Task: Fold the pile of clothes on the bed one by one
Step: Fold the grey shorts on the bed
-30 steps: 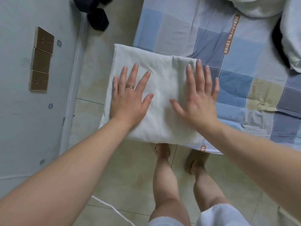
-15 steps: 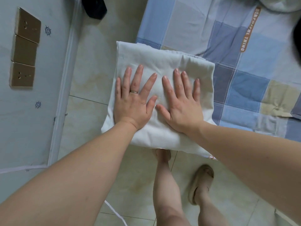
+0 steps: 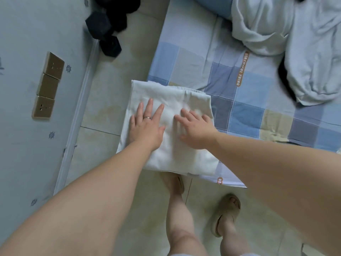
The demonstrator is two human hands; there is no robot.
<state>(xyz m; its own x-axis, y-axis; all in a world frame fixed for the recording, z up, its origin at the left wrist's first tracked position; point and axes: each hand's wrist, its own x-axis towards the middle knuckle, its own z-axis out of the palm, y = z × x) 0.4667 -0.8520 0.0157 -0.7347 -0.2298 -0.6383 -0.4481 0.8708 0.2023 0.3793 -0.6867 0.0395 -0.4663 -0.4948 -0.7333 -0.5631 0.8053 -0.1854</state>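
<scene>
A folded white garment [image 3: 173, 156] lies as a flat rectangle on the near left corner of the bed [image 3: 249, 108], overhanging the edge a little. My left hand [image 3: 147, 124], with a ring on it, presses flat on its left half with straight fingers. My right hand [image 3: 195, 130] rests on its right half, fingers spread and slightly blurred. A pile of unfolded pale grey clothes [image 3: 295, 43] lies at the far right of the bed.
The bed has a blue, grey and beige checked sheet. Black dumbbells [image 3: 108, 32] sit on the tiled floor by the wall. Wall sockets [image 3: 48, 84] are at the left. My legs and beige slippers [image 3: 227, 215] stand below the bed corner.
My right hand slid from the garment's right edge toward its middle and now sits lower on it. The left hand stays pressed on the left half. The camera tilted up, showing the pile.
</scene>
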